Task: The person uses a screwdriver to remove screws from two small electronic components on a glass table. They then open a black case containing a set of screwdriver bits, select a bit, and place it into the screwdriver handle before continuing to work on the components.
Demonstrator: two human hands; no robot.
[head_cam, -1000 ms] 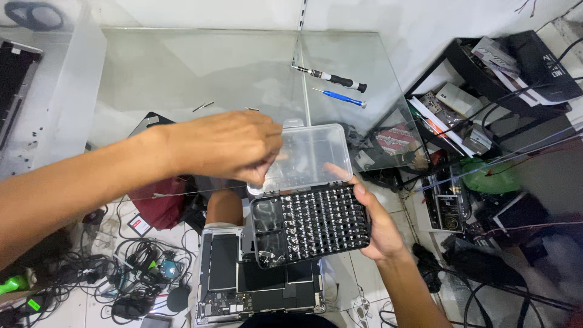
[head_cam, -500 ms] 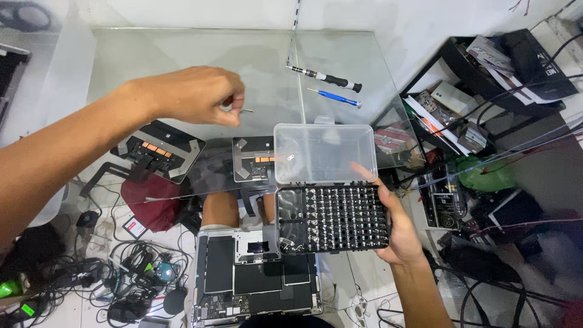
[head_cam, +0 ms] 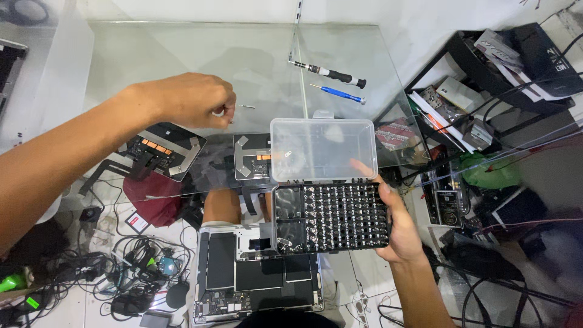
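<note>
My right hand [head_cam: 398, 228] holds an open screwdriver bit case [head_cam: 331, 217] by its right edge, black tray full of metal bits, clear lid [head_cam: 322, 149] tipped up behind it. My left hand [head_cam: 188, 100] hovers over the glass table [head_cam: 182, 54] to the case's upper left, fingers pinched on a small metal bit [head_cam: 228, 112]; another small bit [head_cam: 246, 107] lies on the glass just to its right. An opened laptop [head_cam: 258, 276] with exposed boards lies below the case.
A black-handled screwdriver [head_cam: 328, 73] and a blue one [head_cam: 339, 93] lie on the glass at the back. Two trackpad parts [head_cam: 161, 150] [head_cam: 252, 157] rest on the glass. Tangled cables [head_cam: 121, 273] cover the floor at left; a cluttered black shelf [head_cam: 486, 79] stands at right.
My left hand has lifted away from the bit case and moved up and left over the glass with a small bit pinched. The case has shifted slightly down and right.
</note>
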